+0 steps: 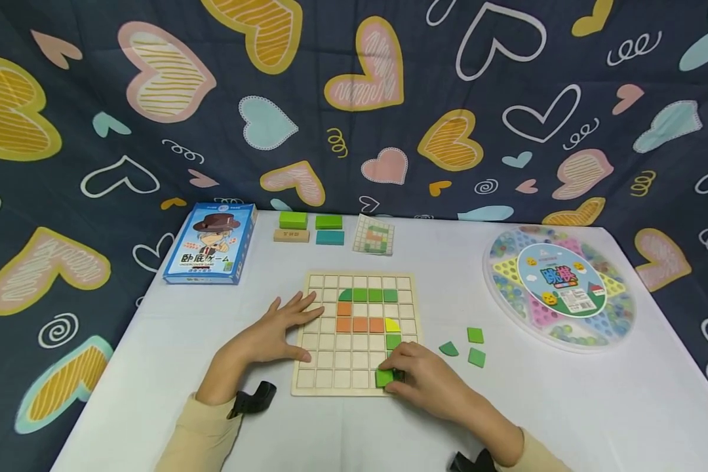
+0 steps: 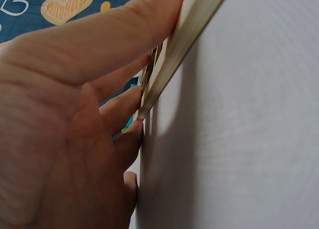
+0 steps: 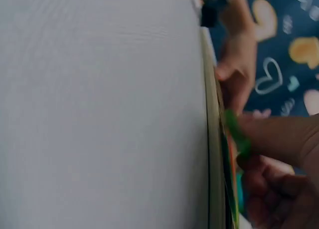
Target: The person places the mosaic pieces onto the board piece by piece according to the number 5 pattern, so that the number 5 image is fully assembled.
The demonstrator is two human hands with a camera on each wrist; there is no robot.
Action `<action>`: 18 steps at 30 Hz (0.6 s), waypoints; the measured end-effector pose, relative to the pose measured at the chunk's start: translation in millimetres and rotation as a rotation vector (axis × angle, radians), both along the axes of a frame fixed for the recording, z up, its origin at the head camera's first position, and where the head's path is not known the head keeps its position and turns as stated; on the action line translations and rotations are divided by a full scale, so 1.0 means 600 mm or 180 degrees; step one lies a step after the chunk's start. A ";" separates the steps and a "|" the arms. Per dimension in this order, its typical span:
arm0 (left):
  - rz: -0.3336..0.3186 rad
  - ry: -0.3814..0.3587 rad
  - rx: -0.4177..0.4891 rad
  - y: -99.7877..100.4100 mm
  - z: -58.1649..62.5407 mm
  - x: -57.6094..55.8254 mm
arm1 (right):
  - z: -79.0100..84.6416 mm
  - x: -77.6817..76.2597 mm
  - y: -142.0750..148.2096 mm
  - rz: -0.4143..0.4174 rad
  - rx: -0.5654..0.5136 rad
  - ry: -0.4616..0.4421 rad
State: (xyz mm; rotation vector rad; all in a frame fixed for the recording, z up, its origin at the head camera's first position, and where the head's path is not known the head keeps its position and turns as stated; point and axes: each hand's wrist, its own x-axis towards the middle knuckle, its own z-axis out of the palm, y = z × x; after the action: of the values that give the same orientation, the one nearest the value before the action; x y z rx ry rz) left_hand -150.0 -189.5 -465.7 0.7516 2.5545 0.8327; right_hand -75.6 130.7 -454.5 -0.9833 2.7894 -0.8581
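Note:
A wooden grid board [image 1: 326,379] lies on the white table. My left hand [image 1: 274,331] rests on its left edge with fingers spread; the left wrist view shows the thumb and fingertips along the board's side. My right hand [image 1: 433,380] pinches a green square tile [image 1: 384,378] over the bottom row, near the lower right corner. In the right wrist view that green tile [image 3: 237,132] sits between thumb and fingers, close to the board. Laid in the grid are a row of green tiles [image 1: 375,295], several orange tiles [image 1: 360,324], a yellow rounded tile [image 1: 392,325] and a green square [image 1: 393,341] below it.
Right of the board lie two green squares [image 1: 475,335] and a green quarter-round tile [image 1: 448,349]. A pattern card [image 1: 373,235], small green boxes [image 1: 293,220], a teal block [image 1: 330,237] and a wooden block [image 1: 292,235] stand behind. A blue game box [image 1: 210,242] and round marble-game case [image 1: 560,288] flank them.

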 end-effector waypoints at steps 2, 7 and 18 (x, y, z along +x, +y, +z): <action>-0.0008 -0.0003 -0.0006 0.001 -0.001 0.000 | -0.004 0.001 -0.014 0.0050 0.0121 0.0102; 0.0007 0.0018 -0.0001 0.000 0.000 0.000 | -0.009 0.001 -0.023 0.0097 0.0210 0.0166; 0.0004 -0.0017 -0.0009 0.002 0.002 0.000 | -0.001 -0.006 0.131 -0.1129 0.0019 0.0310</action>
State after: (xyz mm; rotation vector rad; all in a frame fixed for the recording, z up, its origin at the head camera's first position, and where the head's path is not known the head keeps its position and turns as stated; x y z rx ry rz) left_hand -150.0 -188.4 -464.3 0.7459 2.5514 0.8302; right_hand -79.1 209.3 -455.3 -0.5481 3.1030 -0.8540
